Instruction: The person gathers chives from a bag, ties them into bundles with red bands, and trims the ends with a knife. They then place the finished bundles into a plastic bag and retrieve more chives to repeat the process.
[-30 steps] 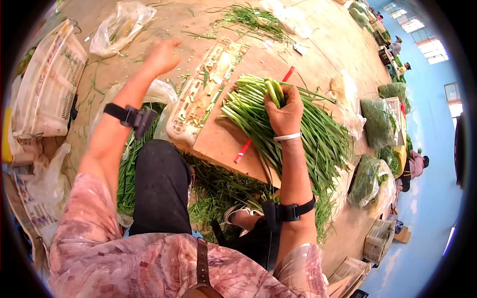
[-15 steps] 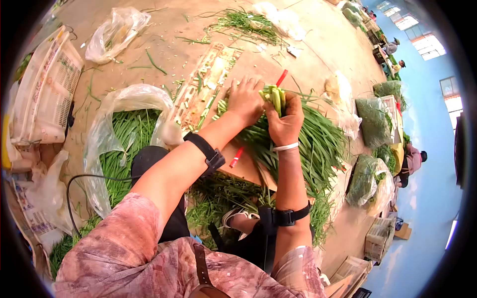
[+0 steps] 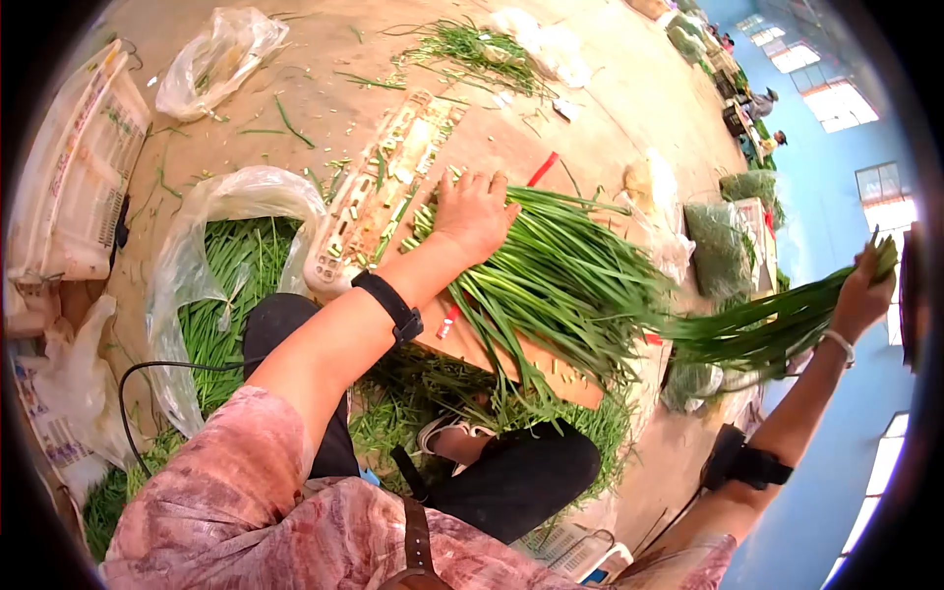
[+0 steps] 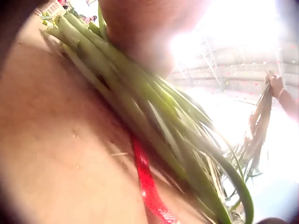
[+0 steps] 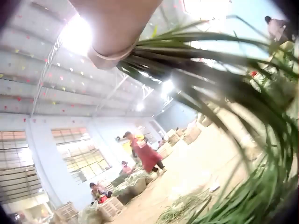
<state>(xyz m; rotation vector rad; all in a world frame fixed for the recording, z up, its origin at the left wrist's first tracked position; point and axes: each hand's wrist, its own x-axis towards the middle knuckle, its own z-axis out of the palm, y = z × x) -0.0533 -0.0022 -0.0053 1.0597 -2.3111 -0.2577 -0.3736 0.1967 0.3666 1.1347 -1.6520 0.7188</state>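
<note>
A pile of long green chives (image 3: 580,265) lies across a brown board (image 3: 477,147), its pale cut ends toward the upper left. My left hand (image 3: 470,216) rests on the stem end of this pile, fingers stretched forward. In the left wrist view, that hand (image 4: 149,32) lies over the thick pale stems (image 4: 93,56). Out to the right, my raised right hand (image 3: 863,295) grips a separate bunch of chives (image 3: 777,329) near the stem ends, and its leaves trail back toward the pile. A red strip (image 3: 542,169) runs beneath the pile, with both ends showing.
A dirty white perforated plastic crate (image 3: 334,221) adjoins the board's left side. Left of my knee, an opened clear bag (image 3: 172,265) holds more chives. A stack of white crates (image 3: 74,187) stands far left. Loose greens (image 3: 472,49) litter the floor. Filled bags (image 3: 715,246) line the right.
My left hand has come from over the floor at left onto the pile. My right hand has lifted a bunch off the pile and swung it up to the right.
</note>
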